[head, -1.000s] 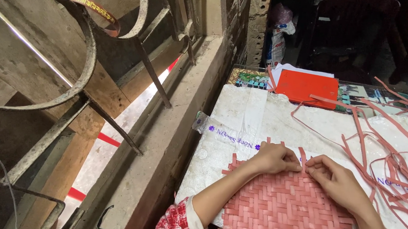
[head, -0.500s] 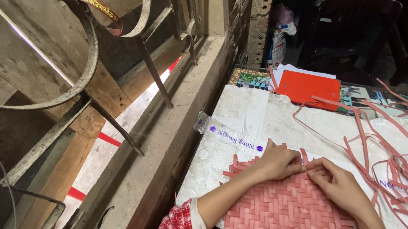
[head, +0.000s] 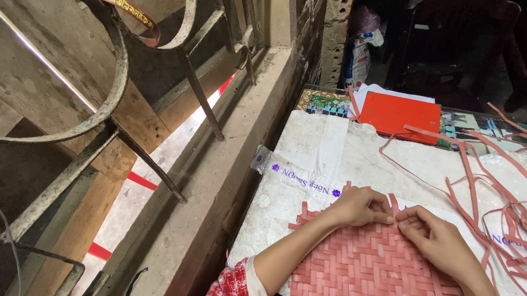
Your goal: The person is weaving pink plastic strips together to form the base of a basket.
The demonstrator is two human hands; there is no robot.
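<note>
My left hand [head: 360,207] and right hand [head: 435,236] met fingertip to fingertip at the far edge of the pink woven mat [head: 368,266], both curled and pinching short upright strip ends [head: 393,202] that stuck out of the weave. I judged they were held that close so one hand could pin the weave flat while the other worked a strip end into place; neither hand was open.

The mat lay directly under and toward six o'clock of the hands, running out of view at the bottom, with my left forearm resting across its near-left part. It sat on the counter [head: 313,163], which was covered with a pale, crinkled plastic sheet, probably to keep the work clean and let it slide.

At about three o'clock of the hands a tangle of loose pink strips [head: 493,213] sprawled over the counter, near enough to draw from, I supposed. At roughly one o'clock, well apart, lay a red folder [head: 400,116] over white papers. At nine to eleven o'clock ran a concrete sill [head: 217,187] beside the counter, with rusty metal bars [head: 148,161] above it. My red-and-white patterned sleeve [head: 230,293] showed at seven o'clock.
</note>
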